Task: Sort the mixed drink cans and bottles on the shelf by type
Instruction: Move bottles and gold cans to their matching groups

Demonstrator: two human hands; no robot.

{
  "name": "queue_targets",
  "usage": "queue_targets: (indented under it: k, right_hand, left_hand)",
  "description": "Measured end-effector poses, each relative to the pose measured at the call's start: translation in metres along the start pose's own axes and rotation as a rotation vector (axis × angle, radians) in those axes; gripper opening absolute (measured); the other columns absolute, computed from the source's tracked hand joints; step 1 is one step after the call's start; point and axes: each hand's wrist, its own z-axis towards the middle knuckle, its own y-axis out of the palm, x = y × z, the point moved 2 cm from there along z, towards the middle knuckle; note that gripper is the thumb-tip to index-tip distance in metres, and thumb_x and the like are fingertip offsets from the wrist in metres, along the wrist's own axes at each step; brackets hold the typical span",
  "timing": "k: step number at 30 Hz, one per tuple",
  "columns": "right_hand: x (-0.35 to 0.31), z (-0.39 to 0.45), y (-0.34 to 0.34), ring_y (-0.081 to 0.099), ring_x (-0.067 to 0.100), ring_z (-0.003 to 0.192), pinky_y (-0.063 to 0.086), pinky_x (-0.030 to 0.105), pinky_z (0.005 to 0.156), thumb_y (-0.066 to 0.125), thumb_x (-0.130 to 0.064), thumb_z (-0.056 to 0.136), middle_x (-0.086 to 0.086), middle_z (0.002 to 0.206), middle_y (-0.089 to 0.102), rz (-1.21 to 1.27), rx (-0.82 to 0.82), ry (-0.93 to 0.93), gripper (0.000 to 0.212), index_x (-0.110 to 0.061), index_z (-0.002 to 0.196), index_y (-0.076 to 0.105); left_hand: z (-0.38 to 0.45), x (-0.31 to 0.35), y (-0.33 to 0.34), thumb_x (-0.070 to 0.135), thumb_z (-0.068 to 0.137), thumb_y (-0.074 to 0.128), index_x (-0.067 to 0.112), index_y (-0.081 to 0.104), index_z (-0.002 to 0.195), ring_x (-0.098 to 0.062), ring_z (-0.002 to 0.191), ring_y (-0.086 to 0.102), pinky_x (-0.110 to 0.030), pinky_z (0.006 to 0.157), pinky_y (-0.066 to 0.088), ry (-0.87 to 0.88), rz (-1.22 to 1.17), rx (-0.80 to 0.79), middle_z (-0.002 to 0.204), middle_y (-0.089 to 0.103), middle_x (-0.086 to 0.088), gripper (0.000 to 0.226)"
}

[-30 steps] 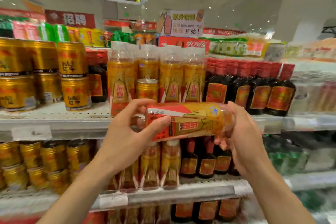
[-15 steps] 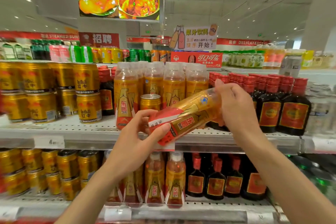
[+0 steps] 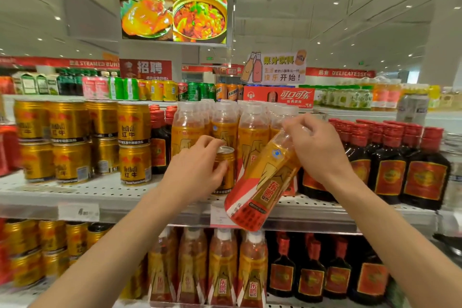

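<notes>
Item 1. Orange energy-drink bottle (image 3: 262, 177): held in front of the shelf edge (image 3: 155, 215), tilted, cap end up and to the right, red base hanging low and left over the price rail. The right hand (image 3: 317, 150) pinches the clear neck and cap, fingers curled round it. Handling, as a judgement: full plastic bottle, moderately heavy, wall slightly yielding, shrink label smooth and liable to slip. A neck hold alone lets the base swing; a hold round the labelled waist would steady it better.

Item 2. Gold can (image 3: 225, 170): stands upright on the middle shelf, in among the orange bottles, just left of the held bottle. The left hand (image 3: 197, 170) wraps its side, thumb near the rim, fingers curled round the body. Handling, as a judgement: light to middling, rigid while sealed, thin wall dents under a hard squeeze, smooth metal. Best taken round the mid-body.

Item 3. Row of orange bottles (image 3: 250, 132): upright, directly behind the can, clear caps level.

Item 4. Stacked gold cans (image 3: 75, 140): two tiers, left end of the same shelf, well apart from the stray can; its likely destination.

Item 5. Dark bottles with red caps (image 3: 387, 170): right end of the shelf, upright.

Item 6. Hanging juice sign (image 3: 275, 67): beyond the shelf top.
</notes>
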Motion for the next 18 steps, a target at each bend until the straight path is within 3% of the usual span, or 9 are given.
queue_targets:
  k: [3, 7, 10, 15, 18]
  right_hand:
    - [0.001, -0.002, 0.003, 0.068, 0.012, 0.084, 0.056, 0.042, 0.079, 0.057, -0.044, 0.096, -0.007, 0.086, 0.072, -0.044, -0.042, -0.008, 0.026, -0.024, 0.087, 0.07]
    - [0.004, -0.007, 0.003, 0.066, 0.004, 0.08, 0.054, 0.035, 0.073, 0.058, -0.044, 0.096, -0.01, 0.085, 0.071, -0.073, -0.084, -0.023, 0.023, -0.026, 0.086, 0.069]
    - [0.006, -0.009, 0.001, 0.065, 0.002, 0.077, 0.049, 0.03, 0.068, 0.059, -0.042, 0.096, -0.011, 0.082, 0.07, -0.091, -0.093, -0.039, 0.022, -0.026, 0.086, 0.069]
    - [0.01, -0.011, -0.005, 0.069, 0.012, 0.082, 0.056, 0.038, 0.074, 0.059, -0.043, 0.096, -0.008, 0.082, 0.072, -0.1, -0.093, -0.044, 0.022, -0.027, 0.085, 0.069]
    - [0.011, -0.011, -0.007, 0.071, 0.011, 0.081, 0.058, 0.042, 0.077, 0.059, -0.044, 0.096, -0.008, 0.082, 0.073, -0.113, -0.083, -0.055, 0.023, -0.026, 0.086, 0.069]
  left_hand:
    - [0.013, 0.005, 0.0, 0.058, 0.1, 0.044, 0.025, 0.042, 0.148, -0.03, 0.114, 0.064, -0.045, 0.093, 0.052, -0.025, 0.117, -0.064, 0.148, 0.053, 0.0, 0.058]
    - [0.023, 0.009, 0.003, 0.063, 0.099, 0.044, 0.024, 0.044, 0.138, -0.029, 0.105, 0.065, -0.043, 0.087, 0.054, -0.002, 0.188, -0.132, 0.126, 0.065, -0.005, 0.055]
    - [0.026, 0.007, 0.005, 0.062, 0.097, 0.049, 0.026, 0.042, 0.138, -0.03, 0.105, 0.064, -0.045, 0.09, 0.056, -0.021, 0.158, -0.169, 0.127, 0.062, -0.007, 0.055]
    - [0.022, -0.001, 0.007, 0.079, 0.081, 0.057, 0.02, 0.047, 0.141, -0.029, 0.118, 0.059, -0.045, 0.096, 0.051, -0.063, 0.034, -0.111, 0.132, 0.057, -0.004, 0.084]
    - [0.015, -0.001, 0.004, 0.08, 0.077, 0.061, 0.019, 0.054, 0.144, -0.026, 0.117, 0.061, -0.044, 0.098, 0.053, -0.054, -0.049, -0.061, 0.13, 0.058, 0.0, 0.09]
